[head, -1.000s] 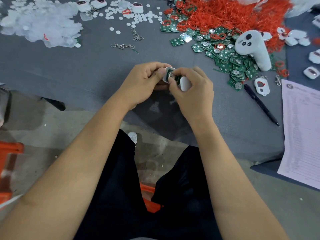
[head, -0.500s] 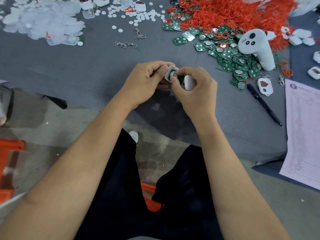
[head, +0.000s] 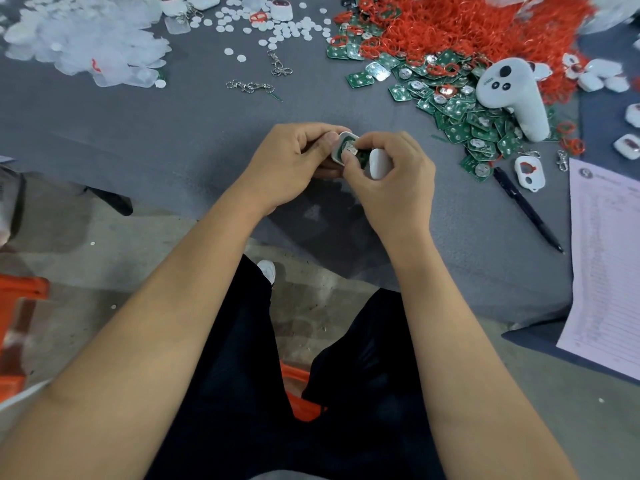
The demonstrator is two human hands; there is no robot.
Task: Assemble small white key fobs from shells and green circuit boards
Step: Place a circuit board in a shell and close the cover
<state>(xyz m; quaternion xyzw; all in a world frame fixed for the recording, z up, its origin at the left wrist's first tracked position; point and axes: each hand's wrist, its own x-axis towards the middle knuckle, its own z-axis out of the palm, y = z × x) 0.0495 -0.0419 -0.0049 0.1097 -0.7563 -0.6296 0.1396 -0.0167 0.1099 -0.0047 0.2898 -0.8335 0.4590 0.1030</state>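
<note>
My left hand grips a white fob shell above the near part of the grey table. A green circuit board lies in that shell, and the thumb and forefinger of my right hand pinch it. A second white shell half is tucked under the other fingers of my right hand. A heap of green circuit boards lies to the right, with red rubber rings piled behind it. One open shell with a red ring lies beside the heap.
A white hand controller rests on the boards. A black pen and a printed sheet lie at the right. Clear plastic pieces, white discs and metal key chains are spread at the back. Finished fobs sit far right.
Both hands stay together on the shell and board, with only small finger shifts. The view has tilted slightly, so the table items sit a little lower in frame.
</note>
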